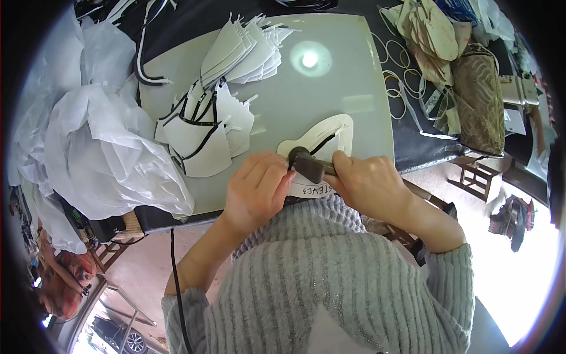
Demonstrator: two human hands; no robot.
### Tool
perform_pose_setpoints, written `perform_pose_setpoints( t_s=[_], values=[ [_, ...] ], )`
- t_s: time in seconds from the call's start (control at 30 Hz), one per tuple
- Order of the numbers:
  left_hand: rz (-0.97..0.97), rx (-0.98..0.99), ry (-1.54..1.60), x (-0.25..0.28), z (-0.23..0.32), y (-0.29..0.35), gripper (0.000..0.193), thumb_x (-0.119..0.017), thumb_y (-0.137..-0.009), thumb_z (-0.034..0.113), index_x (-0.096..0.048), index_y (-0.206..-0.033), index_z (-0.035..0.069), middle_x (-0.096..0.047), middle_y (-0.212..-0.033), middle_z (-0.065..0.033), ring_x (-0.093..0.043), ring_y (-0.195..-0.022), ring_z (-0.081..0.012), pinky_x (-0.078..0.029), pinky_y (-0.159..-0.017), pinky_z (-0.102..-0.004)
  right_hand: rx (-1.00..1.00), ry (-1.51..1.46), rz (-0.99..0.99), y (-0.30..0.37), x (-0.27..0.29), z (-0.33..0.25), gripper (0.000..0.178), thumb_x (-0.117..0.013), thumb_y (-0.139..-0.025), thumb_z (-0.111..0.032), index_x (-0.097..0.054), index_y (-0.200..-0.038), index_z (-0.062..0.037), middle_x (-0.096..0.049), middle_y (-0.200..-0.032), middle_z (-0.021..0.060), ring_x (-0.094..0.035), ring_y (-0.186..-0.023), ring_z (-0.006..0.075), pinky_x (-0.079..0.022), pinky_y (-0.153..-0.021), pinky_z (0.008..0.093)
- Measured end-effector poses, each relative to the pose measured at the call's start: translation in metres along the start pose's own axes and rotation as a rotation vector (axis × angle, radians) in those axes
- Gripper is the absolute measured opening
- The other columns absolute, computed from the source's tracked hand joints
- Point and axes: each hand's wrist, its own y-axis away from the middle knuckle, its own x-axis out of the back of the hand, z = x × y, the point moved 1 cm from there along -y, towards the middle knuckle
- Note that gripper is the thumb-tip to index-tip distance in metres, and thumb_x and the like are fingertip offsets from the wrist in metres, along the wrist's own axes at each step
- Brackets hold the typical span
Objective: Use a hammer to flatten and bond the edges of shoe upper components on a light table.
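White shaped piece at the pale board's near edge, hammer over it.
Right hand wraps the hammer; left hand curls close beside, whether pinching anything I can't tell. A skewed blow could catch its fingertips.

A hammer's head masks part of a black strip and the white template beneath, while most of the handle disappears inside the right grip. What, if anything, the left grip holds is unclear. The lower edge crops a car; the upper edge, dark cords.
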Motion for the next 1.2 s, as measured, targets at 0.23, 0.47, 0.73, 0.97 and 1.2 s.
perform_pose_setpoints(
  t_s=[0.23,0.47,0.73,0.97,1.2],
  values=[
    [-0.105,0.278,0.089,0.01,0.005,-0.018,0.018,-0.071,-0.078,-0.001,-0.063,-0.093,0.003,-0.064,-0.084,-0.0088,-0.062,-0.074,-0.0261,-0.049,-0.064,-0.0338,-0.108,-0.296,0.189,0.009,0.012,0.014,0.031,-0.063,-0.096,-0.027,-0.049,-0.081,-0.0036,-0.054,-0.054,0.0141,-0.059,-0.048,0.0333,-0.046,-0.045,0.0422],
    [-0.297,0.334,0.09,0.011,-0.004,-0.038,0.018,-0.072,-0.077,0.0,-0.062,-0.093,0.002,-0.063,-0.083,-0.0096,-0.063,-0.072,-0.0227,-0.051,-0.063,-0.0322,-0.222,-0.244,0.184,0.024,-0.006,0.025,0.031,-0.061,-0.097,-0.028,-0.049,-0.084,-0.003,-0.053,-0.053,0.0134,-0.06,-0.049,0.0346,-0.047,-0.046,0.0439],
    [-0.405,0.36,0.076,0.011,-0.003,-0.046,0.018,-0.07,-0.078,0.001,-0.06,-0.093,0.001,-0.063,-0.083,-0.0096,-0.063,-0.072,-0.0222,-0.053,-0.066,-0.0315,-0.206,-0.266,0.274,0.029,0.018,0.032,0.022,-0.06,-0.097,-0.022,-0.054,-0.095,-0.0006,-0.055,-0.056,0.0149,-0.06,-0.051,0.0346,-0.047,-0.047,0.0425],
    [-0.315,0.33,0.142,0.009,0.002,-0.05,0.013,-0.068,-0.077,-0.001,-0.062,-0.087,0.003,-0.061,-0.082,-0.0079,-0.06,-0.076,-0.0243,-0.049,-0.067,-0.0357,-0.292,-0.237,0.255,0.036,0.017,0.037,0.025,-0.058,-0.099,-0.026,-0.054,-0.092,-0.0022,-0.056,-0.058,0.0137,-0.061,-0.052,0.0327,-0.047,-0.047,0.0419],
    [-0.142,0.116,0.053,-0.025,0.006,-0.05,0.022,-0.067,-0.073,-0.004,-0.07,-0.092,0.008,-0.06,-0.088,-0.0019,-0.056,-0.093,-0.0246,-0.04,-0.079,-0.0389,-0.308,-0.128,0.177,0.031,0.0,0.036,0.035,-0.058,-0.099,-0.033,-0.048,-0.084,-0.003,-0.055,-0.055,0.0126,-0.061,-0.049,0.0338,-0.047,-0.045,0.042]
  ],
)
